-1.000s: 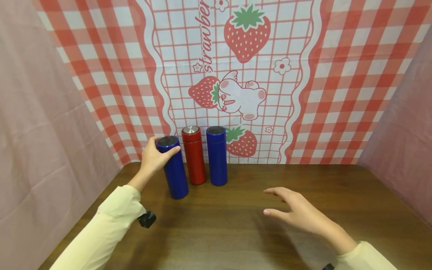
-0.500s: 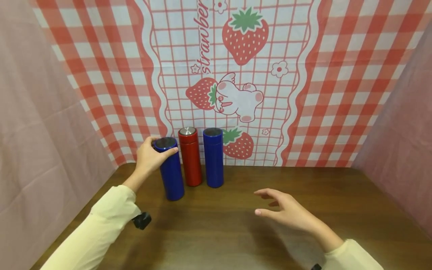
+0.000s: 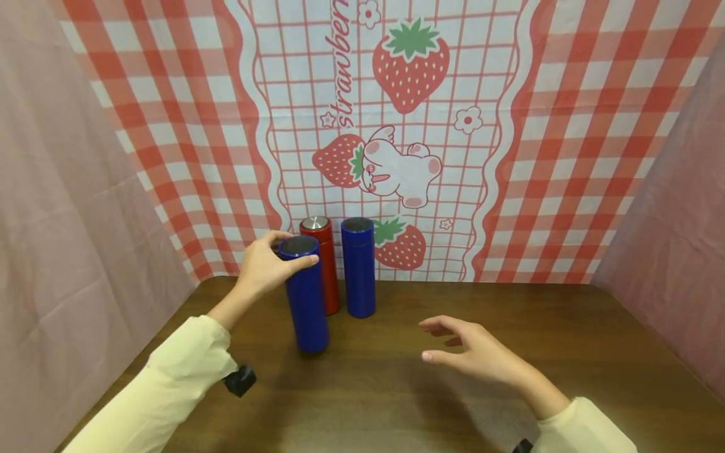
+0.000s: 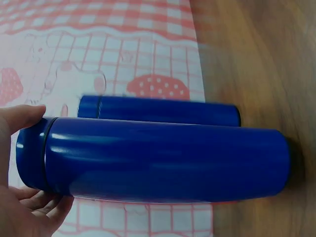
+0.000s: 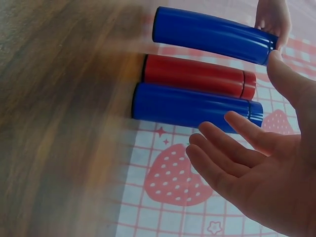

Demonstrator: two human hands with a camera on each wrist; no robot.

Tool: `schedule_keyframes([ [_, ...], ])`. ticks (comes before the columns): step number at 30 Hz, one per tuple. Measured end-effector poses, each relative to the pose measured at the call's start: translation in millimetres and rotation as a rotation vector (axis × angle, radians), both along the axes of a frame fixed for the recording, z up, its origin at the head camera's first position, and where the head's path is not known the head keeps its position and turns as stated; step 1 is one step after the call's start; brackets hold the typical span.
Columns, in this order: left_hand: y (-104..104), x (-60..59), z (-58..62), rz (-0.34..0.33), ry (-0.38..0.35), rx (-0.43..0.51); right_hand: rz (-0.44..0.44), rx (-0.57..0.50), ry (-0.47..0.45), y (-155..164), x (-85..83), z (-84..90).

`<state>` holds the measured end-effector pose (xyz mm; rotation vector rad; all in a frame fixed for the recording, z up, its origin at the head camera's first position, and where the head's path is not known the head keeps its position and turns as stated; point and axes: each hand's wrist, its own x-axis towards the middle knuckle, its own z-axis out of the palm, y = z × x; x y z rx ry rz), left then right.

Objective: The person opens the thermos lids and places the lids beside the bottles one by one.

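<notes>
Left hand grips a shiny blue cylindrical bottle; right hand has loose fingers. Right-wrist view shows nearly whole a red cylindrical bottle, half hidden in head view.

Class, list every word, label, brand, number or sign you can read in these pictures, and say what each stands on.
"strawber...": printed sideways on the patterned cloth; the head view's top edge cuts off its end.
No readable text shows on the visible sides of the blue bottle in the left hand, the red bottle or the other blue bottle.
</notes>
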<state>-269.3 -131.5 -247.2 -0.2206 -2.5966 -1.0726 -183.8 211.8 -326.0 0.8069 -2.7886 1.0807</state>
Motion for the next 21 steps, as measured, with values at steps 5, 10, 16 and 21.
schedule_keyframes([
  [5, 12.1, 12.0, 4.4, -0.069, -0.010, -0.050, 0.018, -0.015, -0.021, -1.1, -1.7, 4.2],
  [10, 24.3, 23.8, 8.1, -0.159, -0.021, -0.028, 0.023, -0.022, -0.027, -2.4, -2.7, 6.0],
  [16, 38.3, 39.1, 15.8, -0.252, -0.037, 0.013, 0.037, -0.041, -0.017, -4.3, -2.7, 6.4],
  [21, 49.2, 50.2, 19.5, -0.314, -0.041, 0.030, 0.052, -0.056, 0.003, -7.6, -0.8, 7.4],
])
